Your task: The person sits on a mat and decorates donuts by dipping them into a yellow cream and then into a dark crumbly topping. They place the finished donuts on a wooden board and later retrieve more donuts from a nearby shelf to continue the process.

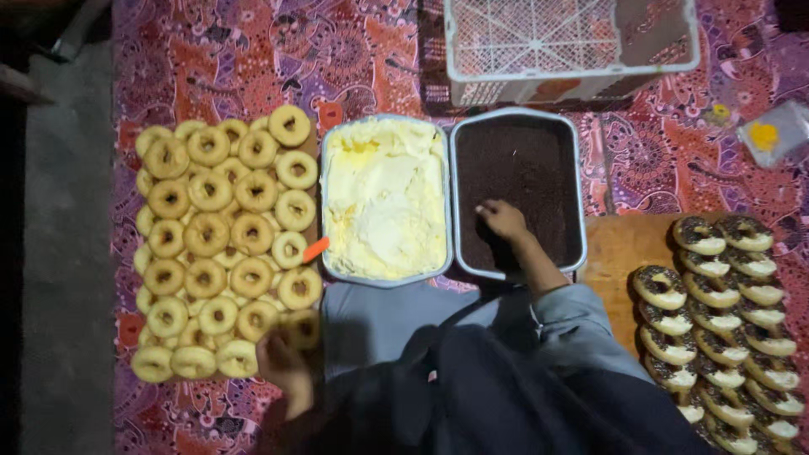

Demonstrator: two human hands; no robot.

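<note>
My right hand (503, 221) is down in a grey tray of dark chocolate sprinkles (522, 160), fingers curled into the sprinkles; whether a doughnut is under it is hidden. My left hand (282, 358) reaches to the near edge of a heap of plain ring doughnuts (221, 244) and grips one doughnut (301, 329). Between them stands a grey tray of pale yellow cream (383, 198) with an orange spatula handle (315, 249) at its left rim.
Rows of sprinkle-topped doughnuts (725, 320) lie on a wooden board (619, 248) at the right. A white plastic crate (569, 42) sits behind the trays. A small clear bag with something yellow (771, 135) lies far right. A patterned red and purple cloth (253, 59) covers the floor.
</note>
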